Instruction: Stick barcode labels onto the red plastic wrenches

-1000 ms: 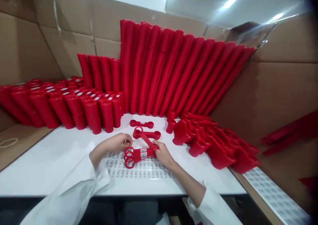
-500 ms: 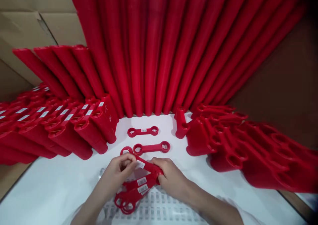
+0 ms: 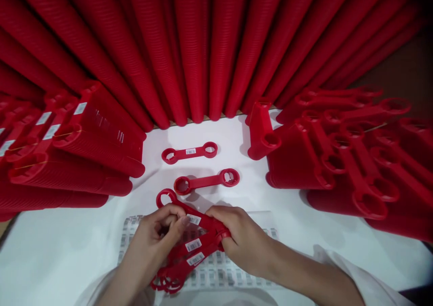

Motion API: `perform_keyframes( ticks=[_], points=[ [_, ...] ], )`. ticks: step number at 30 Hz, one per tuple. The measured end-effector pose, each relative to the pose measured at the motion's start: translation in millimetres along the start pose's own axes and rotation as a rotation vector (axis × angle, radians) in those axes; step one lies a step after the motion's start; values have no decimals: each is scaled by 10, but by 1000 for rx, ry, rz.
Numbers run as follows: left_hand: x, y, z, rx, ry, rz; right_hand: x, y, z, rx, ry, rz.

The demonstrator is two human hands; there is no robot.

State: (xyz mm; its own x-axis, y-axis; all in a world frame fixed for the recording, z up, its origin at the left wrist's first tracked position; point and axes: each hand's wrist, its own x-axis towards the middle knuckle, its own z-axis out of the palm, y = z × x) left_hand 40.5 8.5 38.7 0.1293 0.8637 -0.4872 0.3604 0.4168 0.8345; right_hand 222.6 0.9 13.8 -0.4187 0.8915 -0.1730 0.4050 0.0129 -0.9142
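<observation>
My right hand (image 3: 237, 234) is closed round the stacked ring ends of several red plastic pieces (image 3: 182, 270), each a flat bar with a ring at both ends. They fan out to the left, and white barcode stickers show on the bars. On the uppermost piece (image 3: 178, 203), the thumb and finger of my left hand (image 3: 162, 229) pinch at the left edge of a barcode sticker (image 3: 194, 219). Beneath both hands lies a sheet of barcode stickers (image 3: 216, 270), partly covered. Just beyond them, a loose red piece (image 3: 207, 181) rests on the table, its bar showing no sticker.
Another loose piece (image 3: 189, 153) with a sticker lies farther back. Bundled stacks with stickers (image 3: 98, 134) stand at left, and stacks with no visible stickers (image 3: 294, 157) at right. Long red columns of nested pieces (image 3: 198, 71) line the back of the white table (image 3: 61, 247).
The view has tilted and moved nearer the table. The sticker under my left fingers now lies flatter along the top bar. My right hand keeps its hold on the fanned pieces.
</observation>
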Motion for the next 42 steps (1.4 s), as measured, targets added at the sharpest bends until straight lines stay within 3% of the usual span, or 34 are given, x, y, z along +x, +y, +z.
perform_keyframes(
  ticks=[21, 26, 30, 33, 38, 42],
  points=[
    [13, 1, 16, 100, 18, 13, 14, -8, 5, 59, -34, 23],
    [11, -64, 35, 380, 102, 145, 1, -7, 5, 48, -23, 3],
    [9, -131, 44, 623, 179, 404, -1, -1, 16, 51, -49, -4],
    [8, -154, 61, 737, 306, 546, -5, 7, 30, 57, -53, -42],
    [64, -169, 14, 826, 581, 501, -10, -8, 8, 96, -79, -61],
    [115, -168, -117, 832, 481, 407, -11, -27, -18, 131, -93, -56]
  ],
)
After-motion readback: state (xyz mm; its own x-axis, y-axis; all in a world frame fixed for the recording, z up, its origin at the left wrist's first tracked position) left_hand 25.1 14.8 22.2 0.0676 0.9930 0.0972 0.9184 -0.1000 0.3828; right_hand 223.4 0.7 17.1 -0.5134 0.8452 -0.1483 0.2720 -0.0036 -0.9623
